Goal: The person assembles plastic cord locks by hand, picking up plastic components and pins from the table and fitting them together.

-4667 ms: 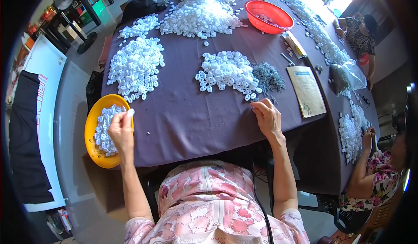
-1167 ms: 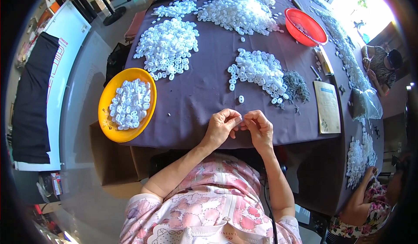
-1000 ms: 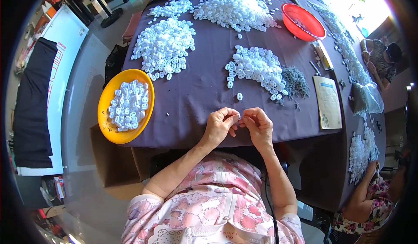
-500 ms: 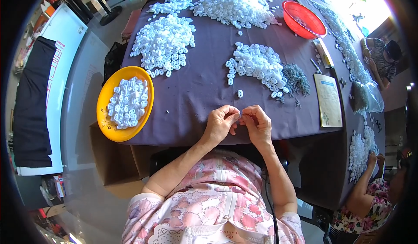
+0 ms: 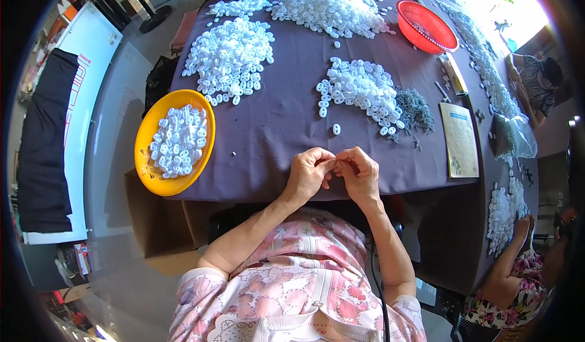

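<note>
Just above the near edge of the cloth-covered table, my left hand (image 5: 309, 170) and my right hand (image 5: 358, 170) meet fingertip to fingertip. Both are pinched closed, and whatever sits between the fingers is too small and covered to make out. Beyond them lies a single white oval piece with two holes (image 5: 336, 129). Past that spreads a pile of the same white oval pieces (image 5: 362, 89). A heap of small grey-green parts (image 5: 415, 109) touches this pile on its right.
A yellow oval bowl (image 5: 144, 159) of white pieces stands at the left edge. Larger white piles (image 5: 228, 58) lie farther back, near a red basket (image 5: 407, 14). A beige booklet (image 5: 460, 141) is at the right. Two other people work along the right side.
My hands stay together in nearly the same place, with only slight finger movement. At the lower right, the other person's arm has shifted a little.
</note>
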A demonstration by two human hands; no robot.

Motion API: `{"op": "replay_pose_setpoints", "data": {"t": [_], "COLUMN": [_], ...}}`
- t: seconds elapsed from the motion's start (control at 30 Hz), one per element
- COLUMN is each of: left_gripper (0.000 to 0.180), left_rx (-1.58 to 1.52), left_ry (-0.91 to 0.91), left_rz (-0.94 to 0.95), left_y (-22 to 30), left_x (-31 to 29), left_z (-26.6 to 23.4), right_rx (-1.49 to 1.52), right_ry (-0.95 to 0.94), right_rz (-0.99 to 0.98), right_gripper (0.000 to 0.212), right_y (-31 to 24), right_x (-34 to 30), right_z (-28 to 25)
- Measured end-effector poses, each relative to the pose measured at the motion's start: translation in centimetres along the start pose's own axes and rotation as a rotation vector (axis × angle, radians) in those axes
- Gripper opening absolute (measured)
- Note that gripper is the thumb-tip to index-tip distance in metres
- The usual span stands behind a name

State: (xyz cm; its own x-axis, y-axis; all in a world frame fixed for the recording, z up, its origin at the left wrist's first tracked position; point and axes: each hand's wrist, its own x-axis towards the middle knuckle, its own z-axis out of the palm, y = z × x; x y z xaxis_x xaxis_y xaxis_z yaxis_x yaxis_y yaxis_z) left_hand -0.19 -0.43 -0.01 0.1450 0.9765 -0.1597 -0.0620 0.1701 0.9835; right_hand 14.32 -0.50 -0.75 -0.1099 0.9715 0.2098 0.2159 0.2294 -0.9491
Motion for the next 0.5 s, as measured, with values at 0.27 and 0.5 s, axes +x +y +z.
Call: {"op": "replay_pose_setpoints", "data": {"t": [0.27, 0.5], "left_gripper": [0.011, 0.01], "left_rx": [-0.136, -0.133], "left_ry": [-0.048, -0.074], "left_rz": [0.011, -0.027], "left_y": [-0.5, -0.3], "left_x": [0.4, 0.5], "left_z": [-0.2, -0.4], "right_rx": [0.144, -0.084], "right_ry": [0.089, 0.092], "right_rz": [0.114, 0.091], "right_gripper": [0.007, 0.01], "right_y": [0.0, 0.0], "right_x": [-0.1, 0.6], "right_z": [-0.1, -4.7]}}
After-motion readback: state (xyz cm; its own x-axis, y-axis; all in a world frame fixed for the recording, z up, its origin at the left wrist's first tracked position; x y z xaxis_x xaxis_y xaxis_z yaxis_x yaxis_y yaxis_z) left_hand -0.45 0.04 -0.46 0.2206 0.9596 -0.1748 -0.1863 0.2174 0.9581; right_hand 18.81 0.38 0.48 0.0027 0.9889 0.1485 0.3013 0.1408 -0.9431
